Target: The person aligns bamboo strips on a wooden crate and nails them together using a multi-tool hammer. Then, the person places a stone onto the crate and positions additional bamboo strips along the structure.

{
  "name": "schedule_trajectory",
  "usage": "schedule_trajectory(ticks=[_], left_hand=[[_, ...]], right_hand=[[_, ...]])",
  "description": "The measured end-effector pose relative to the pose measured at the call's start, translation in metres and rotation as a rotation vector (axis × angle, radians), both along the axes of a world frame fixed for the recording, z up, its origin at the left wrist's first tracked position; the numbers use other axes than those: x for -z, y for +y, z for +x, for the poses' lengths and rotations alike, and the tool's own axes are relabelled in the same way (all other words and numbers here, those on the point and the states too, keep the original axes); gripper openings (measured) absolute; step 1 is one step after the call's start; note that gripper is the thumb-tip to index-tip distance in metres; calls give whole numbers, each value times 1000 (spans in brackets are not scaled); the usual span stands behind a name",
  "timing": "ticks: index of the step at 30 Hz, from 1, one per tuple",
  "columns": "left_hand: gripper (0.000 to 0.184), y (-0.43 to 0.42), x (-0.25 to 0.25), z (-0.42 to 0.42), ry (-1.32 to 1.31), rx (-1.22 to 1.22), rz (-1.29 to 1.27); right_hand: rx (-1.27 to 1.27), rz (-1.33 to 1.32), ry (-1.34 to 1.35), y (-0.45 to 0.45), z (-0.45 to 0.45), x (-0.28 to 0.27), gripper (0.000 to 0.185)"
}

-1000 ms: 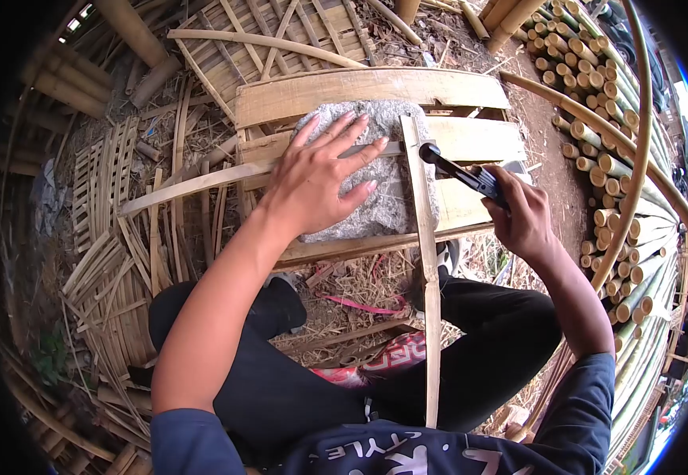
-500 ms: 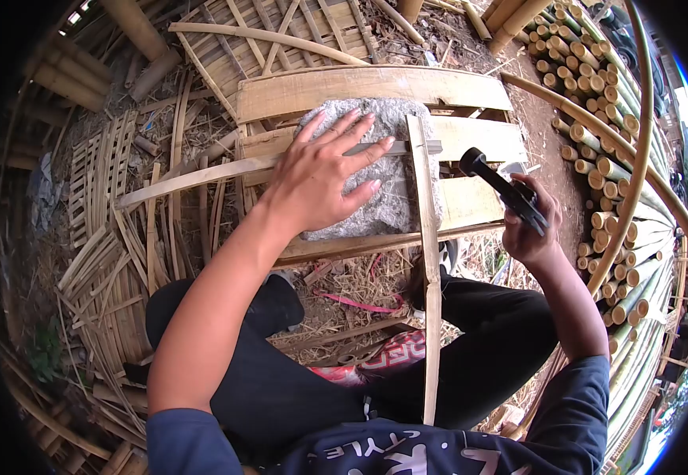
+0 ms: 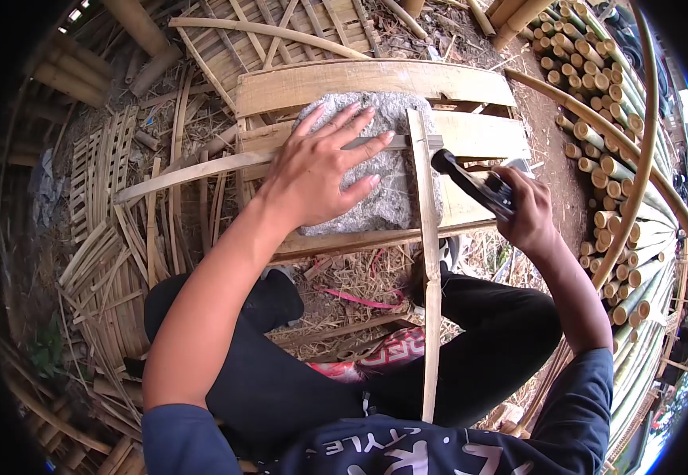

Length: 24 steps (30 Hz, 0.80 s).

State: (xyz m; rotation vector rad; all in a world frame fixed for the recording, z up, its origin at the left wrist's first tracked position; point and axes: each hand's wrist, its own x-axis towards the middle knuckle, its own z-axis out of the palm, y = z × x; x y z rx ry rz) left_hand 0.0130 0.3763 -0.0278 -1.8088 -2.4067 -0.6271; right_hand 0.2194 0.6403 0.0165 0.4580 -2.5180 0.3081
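My left hand [image 3: 316,170] lies spread over a rough grey stone slab [image 3: 383,210], pressing on a flat bamboo strip [image 3: 201,169] that runs across the slab from the left. A second bamboo strip [image 3: 429,293] crosses over the first near the slab's right edge and reaches down to my lap. In my right hand [image 3: 530,210] is a black hammer [image 3: 475,186], its head just right of where the strips cross. The slab rests on a low wooden slatted table [image 3: 376,79].
Cut bamboo poles [image 3: 613,190] are stacked at the right, with a long curved pole [image 3: 645,142] in front. Loose split strips and a woven bamboo panel [image 3: 106,174] lie at the left. A lattice panel [image 3: 281,39] is beyond the table. A pink ribbon [image 3: 360,299] lies on the ground.
My right hand first lifted the hammer back to the right, away from the crossing strips, then brought it back left toward them. My left hand has stayed on the slab.
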Motion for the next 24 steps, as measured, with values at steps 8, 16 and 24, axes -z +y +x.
schedule_trajectory(ticks=[8, 16, 24], left_hand=[[53, 2, -2, -3, 22, -6, 13], [54, 0, 0, 2, 15, 8, 14], [55, 0, 2, -1, -3, 8, 14]], right_hand=[[313, 26, -380, -20, -2, -16, 40], [366, -54, -483, -16, -3, -22, 39], [336, -30, -337, -24, -9, -36, 39]])
